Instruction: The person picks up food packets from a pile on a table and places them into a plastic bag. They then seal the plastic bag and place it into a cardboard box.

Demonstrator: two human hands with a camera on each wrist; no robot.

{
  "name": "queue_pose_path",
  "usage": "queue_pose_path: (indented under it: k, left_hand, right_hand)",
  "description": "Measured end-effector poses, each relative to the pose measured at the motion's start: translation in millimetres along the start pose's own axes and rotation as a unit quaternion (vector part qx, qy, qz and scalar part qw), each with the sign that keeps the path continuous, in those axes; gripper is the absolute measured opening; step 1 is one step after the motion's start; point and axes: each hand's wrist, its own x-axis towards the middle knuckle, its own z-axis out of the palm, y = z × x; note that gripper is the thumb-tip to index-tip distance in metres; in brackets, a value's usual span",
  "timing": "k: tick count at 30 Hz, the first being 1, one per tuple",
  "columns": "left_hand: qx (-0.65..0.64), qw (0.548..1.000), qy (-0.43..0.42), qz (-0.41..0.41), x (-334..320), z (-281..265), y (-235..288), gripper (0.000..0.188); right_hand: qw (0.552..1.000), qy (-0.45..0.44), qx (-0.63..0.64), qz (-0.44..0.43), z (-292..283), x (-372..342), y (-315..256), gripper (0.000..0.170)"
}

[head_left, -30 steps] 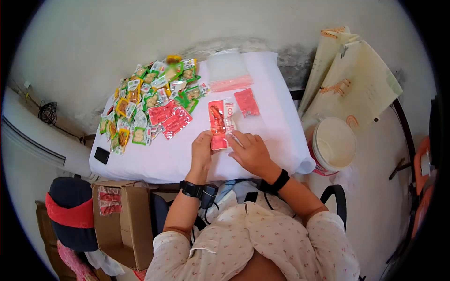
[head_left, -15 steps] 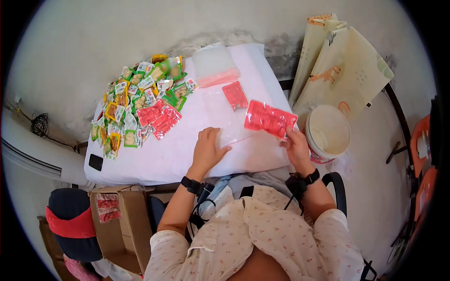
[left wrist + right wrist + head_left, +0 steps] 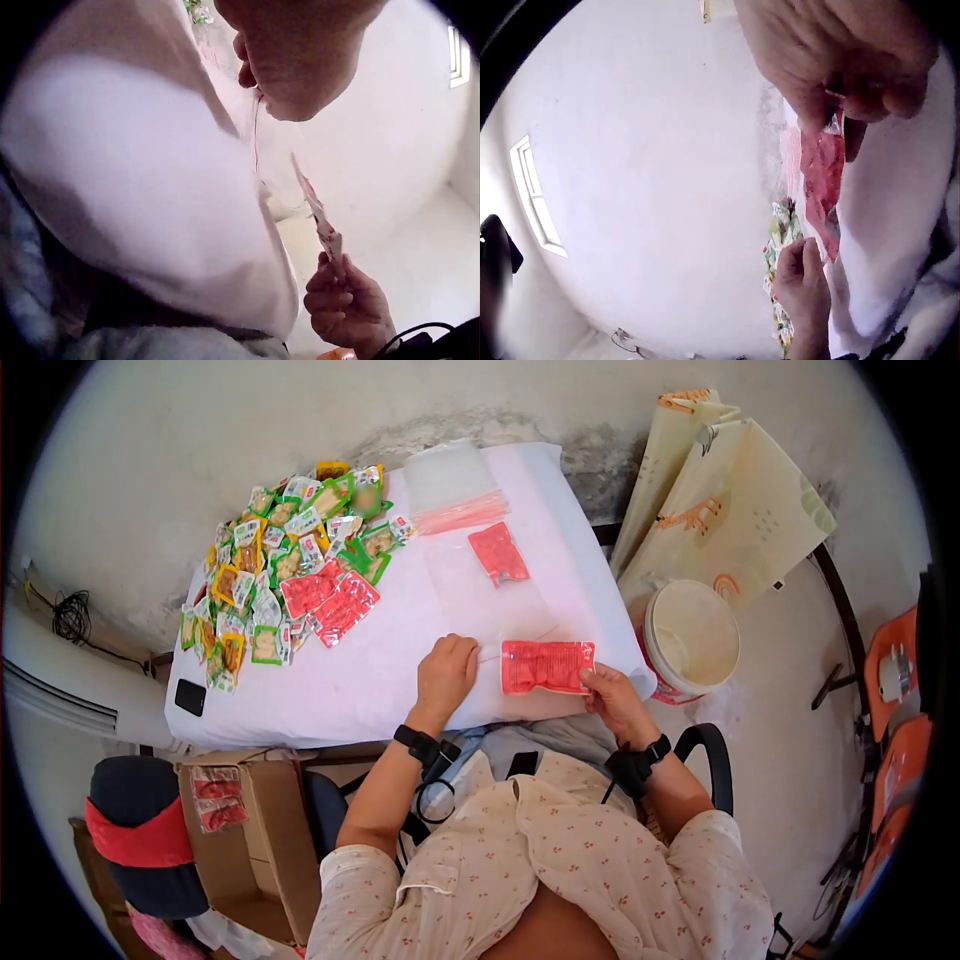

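My right hand (image 3: 617, 705) pinches the right end of a flat red food packet (image 3: 547, 666), held level near the table's front edge with its printed side up. In the right wrist view the packet (image 3: 823, 176) hangs almost edge-on from the fingers and thumb. To its left, my left hand (image 3: 447, 672) has its fingers curled and pinches the edge of a clear zip bag (image 3: 470, 610) lying on the white cloth. A thin red line along the bag's edge runs from these fingertips in the left wrist view. Another red packet (image 3: 498, 553) lies just beyond, by the bag's far end.
A heap of green and yellow snack packets (image 3: 290, 560) covers the table's left side, with red packets (image 3: 345, 608) on its near edge. Clear zip bags (image 3: 455, 485) are stacked at the back. A phone (image 3: 190, 697), cardboard box (image 3: 250, 840) and white bucket (image 3: 692, 635) stand around.
The red packet went from between both hands off to the right in my right hand, then came back left and nearer. My left hand let go of it, opened, then pinched the bag's edge.
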Motion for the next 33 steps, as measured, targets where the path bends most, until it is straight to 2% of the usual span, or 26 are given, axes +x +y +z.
queue_pose_path:
  k: [2,6,11,16,18,22,25,27,28,31,33]
  left_hand:
    - [-0.006,1.000,0.002,0.009,3,1,6,0.006]
    - [-0.010,1.000,0.008,0.016,7,11,20,0.006]
    - [-0.025,0.999,0.019,0.034,10,15,29,0.009]
    - [-0.015,0.999,0.037,0.023,4,14,20,0.010]
    - [-0.010,0.999,0.041,0.014,-2,14,16,0.011]
    - [-0.041,0.998,0.048,0.012,-9,19,9,0.009]
    - [-0.063,0.996,0.056,0.011,-10,21,7,0.008]
    - [-0.073,0.995,0.061,0.010,-9,22,6,0.008]
    - [-0.082,0.994,0.069,0.002,-10,23,5,0.009]
    - [-0.097,0.992,0.078,-0.012,-12,24,1,0.009]
    - [-0.105,0.991,0.081,-0.021,-12,26,2,0.009]
  right_hand:
    - [0.999,0.033,0.015,-0.037,9,2,1,0.014]
    - [0.995,0.043,0.078,-0.045,25,12,9,0.014]
    - [0.985,-0.014,0.164,-0.044,70,32,6,0.023]
    - [0.990,-0.009,0.134,-0.046,92,71,7,0.020]
    - [0.991,-0.044,0.127,0.022,91,82,7,0.018]
    - [0.993,-0.069,0.071,0.059,82,90,3,0.017]
    - [0.997,-0.042,0.050,0.047,82,100,4,0.015]
    - [0.991,-0.034,0.128,0.007,88,110,5,0.013]
    - [0.991,-0.035,0.126,0.007,88,112,5,0.013]
    - [0.983,-0.080,0.163,-0.013,104,95,-13,0.013]
    - [0.980,-0.097,0.173,-0.024,107,82,-14,0.024]
